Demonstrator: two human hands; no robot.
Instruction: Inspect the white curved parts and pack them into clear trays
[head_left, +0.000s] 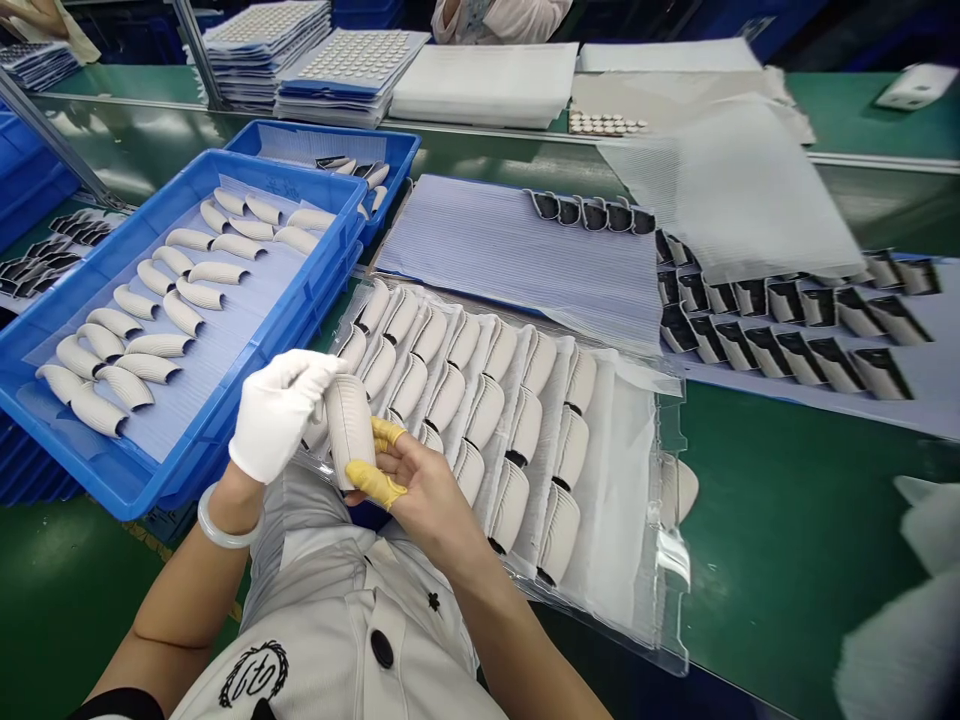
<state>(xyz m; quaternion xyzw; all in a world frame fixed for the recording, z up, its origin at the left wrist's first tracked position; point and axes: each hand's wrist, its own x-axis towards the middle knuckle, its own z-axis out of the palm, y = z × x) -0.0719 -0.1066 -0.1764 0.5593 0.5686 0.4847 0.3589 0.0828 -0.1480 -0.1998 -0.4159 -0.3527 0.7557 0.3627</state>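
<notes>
My left hand [279, 412], in a white glove, and my right hand [416, 487], with yellow finger cots on two fingers, both grip one curved ribbed cream-coloured shell piece [349, 428]. They hold it upright just above the near-left corner of a clear plastic tray [645, 560] that carries several rows of the same pieces [480, 400]. A pale bangle sits on my left wrist.
Blue bins [307, 300] at left hold more cream pieces on a lined sheet. Ribbed sheets [517, 255] and rows of black-lined pieces [787, 320] lie beyond the tray. Stacked trays and foam sheets stand at the back, where another person's torso [501, 18] shows. The table is green.
</notes>
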